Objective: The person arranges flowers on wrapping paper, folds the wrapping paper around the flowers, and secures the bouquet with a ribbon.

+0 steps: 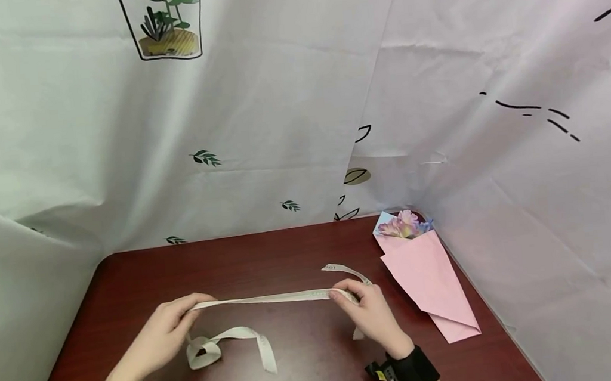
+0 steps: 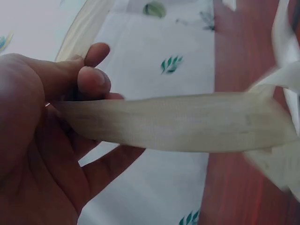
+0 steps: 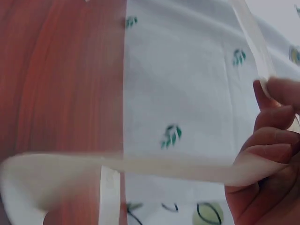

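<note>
A cream ribbon (image 1: 271,298) with faint print runs taut between both hands, just above the table. My left hand (image 1: 168,330) pinches it between thumb and fingers; the left wrist view shows the ribbon (image 2: 178,123) passing through that grip, with a tail hanging in loops. My right hand (image 1: 370,314) pinches the other end of the stretch, its fingers curled over the ribbon (image 3: 187,169) in the right wrist view. One loose end curves out behind the right hand. Below the left hand lies a coiled, drooping length of the same ribbon.
On the right side of the dark red table (image 1: 267,253) lies a pink-wrapped bouquet (image 1: 431,282) with pink and blue flowers at its far end. A white printed cloth (image 1: 276,97) hangs behind the table and along both sides.
</note>
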A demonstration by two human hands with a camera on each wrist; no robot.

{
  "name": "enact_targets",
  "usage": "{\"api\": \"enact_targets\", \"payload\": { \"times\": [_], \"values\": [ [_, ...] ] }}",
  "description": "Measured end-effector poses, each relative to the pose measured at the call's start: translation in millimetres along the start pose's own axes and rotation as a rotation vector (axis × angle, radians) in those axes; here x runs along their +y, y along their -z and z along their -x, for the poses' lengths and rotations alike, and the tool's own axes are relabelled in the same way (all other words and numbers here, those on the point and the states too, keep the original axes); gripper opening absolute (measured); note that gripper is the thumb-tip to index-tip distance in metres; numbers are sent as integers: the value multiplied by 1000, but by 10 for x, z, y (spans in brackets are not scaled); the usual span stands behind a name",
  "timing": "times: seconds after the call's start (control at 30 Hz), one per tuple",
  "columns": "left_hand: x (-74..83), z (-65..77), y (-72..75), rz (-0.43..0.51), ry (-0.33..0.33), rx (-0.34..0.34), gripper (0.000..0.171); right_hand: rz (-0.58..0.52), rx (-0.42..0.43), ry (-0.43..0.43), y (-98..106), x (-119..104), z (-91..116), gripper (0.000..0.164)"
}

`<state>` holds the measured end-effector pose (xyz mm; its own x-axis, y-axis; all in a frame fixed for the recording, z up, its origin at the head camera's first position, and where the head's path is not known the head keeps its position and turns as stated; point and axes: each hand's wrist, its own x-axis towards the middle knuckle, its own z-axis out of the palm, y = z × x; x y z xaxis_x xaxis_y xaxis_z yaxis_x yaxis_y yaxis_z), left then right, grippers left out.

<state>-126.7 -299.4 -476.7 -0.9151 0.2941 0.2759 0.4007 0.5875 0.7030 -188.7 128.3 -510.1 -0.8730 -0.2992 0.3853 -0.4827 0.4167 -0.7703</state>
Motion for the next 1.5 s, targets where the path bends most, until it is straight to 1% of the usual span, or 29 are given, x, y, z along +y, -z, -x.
{"api": "enact_targets", "payload": {
  "times": [0.07, 0.23, 0.3, 0.37, 0.4, 0.47, 0.5, 0.6, 0.67, 0.7, 0.73, 0.77, 0.8, 0.9, 0.97, 1.0, 1.03, 1.07, 1.13, 1.2, 1.23, 1.3, 1.33, 1.4, 1.5],
  "values": [
    [-28, 49, 93, -23, 5, 32, 27, 8, 6, -27, 92, 36, 14, 5],
    [-84, 182, 286, -88, 66, 119, 18, 5, 45, -76, 346, 84, 70, 4],
    [-108, 239, 363, -109, 104, 142, 15, 9, 63, -88, 469, 90, 98, 2],
    [-134, 295, 440, -106, 136, 148, 12, 21, 74, -108, 598, 97, 124, 3],
    [-148, 327, 480, -94, 144, 141, 12, 23, 72, -128, 662, 102, 136, 5],
    [-183, 383, 561, -74, 160, 100, 15, 37, 59, -170, 780, 118, 162, 8],
    [-205, 409, 600, -48, 173, 62, 18, 49, 46, -191, 833, 132, 173, 10],
    [-296, 473, 707, 27, 225, -86, 26, 90, -1, -246, 954, 183, 197, 14],
    [-365, 503, 758, 75, 277, -182, 31, 116, -27, -283, 1013, 209, 211, 17],
    [-396, 516, 777, 93, 310, -214, 32, 128, -41, -301, 1040, 220, 218, 18],
    [-426, 528, 789, 96, 338, -229, 33, 136, -55, -320, 1067, 227, 225, 19],
    [-453, 540, 797, 98, 369, -230, 34, 141, -71, -339, 1096, 228, 231, 20],
    [-473, 551, 799, 103, 413, -218, 35, 141, -88, -365, 1127, 228, 238, 22],
    [-511, 586, 804, 88, 544, -146, 36, 144, -149, -418, 1230, 223, 264, 25],
    [-533, 601, 811, 96, 621, -105, 38, 151, -186, -444, 1293, 219, 283, 25],
    [-547, 609, 818, 101, 649, -104, 39, 160, -197, -465, 1315, 219, 290, 26],
    [-565, 615, 824, 111, 663, -119, 40, 168, -203, -485, 1330, 220, 298, 27],
    [-586, 622, 823, 139, 673, -138, 41, 173, -199, -516, 1330, 221, 306, 28],
    [-630, 628, 804, 179, 685, -189, 45, 211, -168, -537, 1273, 236, 303, 31],
    [-674, 633, 746, 212, 692, -237, 51, 213, -131, -553, 1139, 270, 282, 34],
    [-690, 628, 698, 215, 707, -244, 54, 209, -120, -547, 1050, 297, 271, 34],
    [-719, 605, 588, 182, 727, -236, 59, 215, -108, -524, 860, 365, 241, 33],
    [-731, 590, 529, 158, 746, -220, 60, 205, -111, -524, 770, 406, 231, 32],
    [-751, 561, 427, 94, 785, -177, 63, 182, -102, -548, 621, 475, 219, 29],
    [-777, 537, 342, 1, 817, -119, 72, 202, -34, -579, 491, 565, 210, 28]
  ]
}}
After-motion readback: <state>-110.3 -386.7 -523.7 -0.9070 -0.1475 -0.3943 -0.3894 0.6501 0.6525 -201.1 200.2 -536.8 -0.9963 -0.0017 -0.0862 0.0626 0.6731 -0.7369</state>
